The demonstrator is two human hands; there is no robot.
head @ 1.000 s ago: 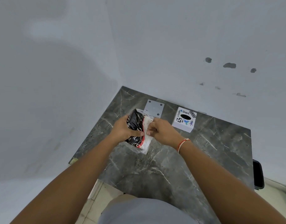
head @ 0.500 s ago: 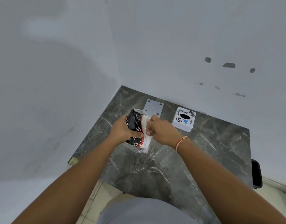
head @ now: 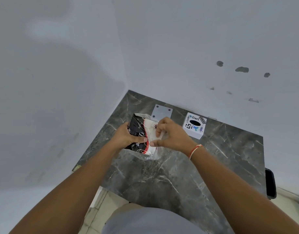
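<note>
A black, white and red patterned packet [head: 138, 130] in a clear plastic wrapper [head: 152, 155] is held over the dark marble tabletop [head: 170, 176]. My left hand [head: 124, 136] grips the packet's black left side, thumb across its front. My right hand [head: 170, 135] pinches the clear wrapper at the packet's white right side, fingers curled. The packet's lower part is hidden behind both hands.
A white box [head: 194, 125] with stickers and a black oval hole stands just right of my right hand. A grey square plate [head: 161, 111] with corner holes lies behind the packet by the wall. A black phone [head: 270, 183] rests at the table's right edge. White walls enclose the far-left corner.
My right hand has shifted on the packet's right side, its fingers opening slightly and re-pinching the wrapper. More of the white face shows. My left hand keeps its grip.
</note>
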